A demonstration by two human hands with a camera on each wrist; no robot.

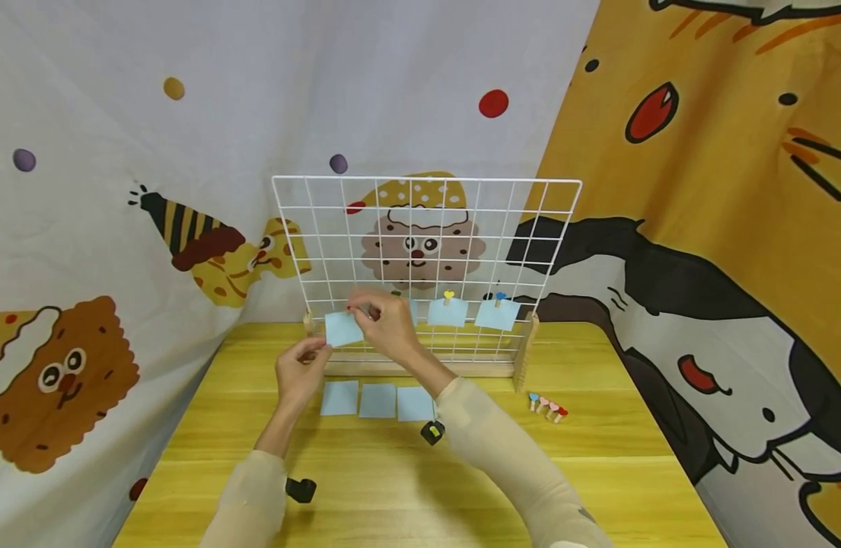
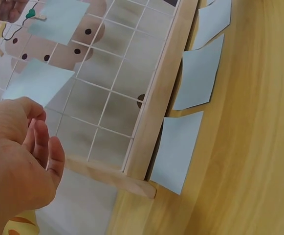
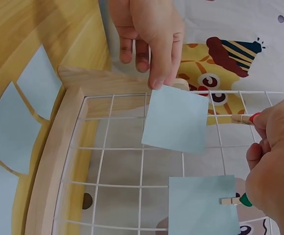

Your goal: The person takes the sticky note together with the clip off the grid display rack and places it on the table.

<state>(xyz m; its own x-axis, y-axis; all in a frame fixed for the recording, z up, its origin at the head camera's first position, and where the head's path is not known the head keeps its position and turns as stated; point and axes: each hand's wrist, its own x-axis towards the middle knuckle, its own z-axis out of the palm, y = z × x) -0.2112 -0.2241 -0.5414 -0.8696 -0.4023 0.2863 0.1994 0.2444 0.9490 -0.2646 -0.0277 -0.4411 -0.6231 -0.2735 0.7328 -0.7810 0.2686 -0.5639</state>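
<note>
My left hand point(image 1: 301, 373) pinches a light blue paper square point(image 3: 176, 120) by one corner, holding it up in front of the white wire grid point(image 3: 142, 166). Between the fingertips of my right hand point(image 1: 390, 329) is a small wooden clothespin point(image 3: 241, 119) with a red top, close by the paper's edge. Beside it hangs another blue square point(image 3: 200, 208), fixed by a clothespin with a green top point(image 3: 244, 199); in the head view my right hand mostly hides it. Further right on the grid hang two blue squares, under a yellow-heart clothespin point(image 1: 449, 297) and a blue-topped one point(image 1: 500, 299).
The grid stands in a wooden base point(image 1: 420, 367) on the wooden table point(image 1: 365, 487). Three blue squares point(image 1: 377, 400) lie in a row before it. Several clothespins point(image 1: 547, 407) with coloured tops lie to the right. A printed cloth point(image 1: 406, 91) hangs behind.
</note>
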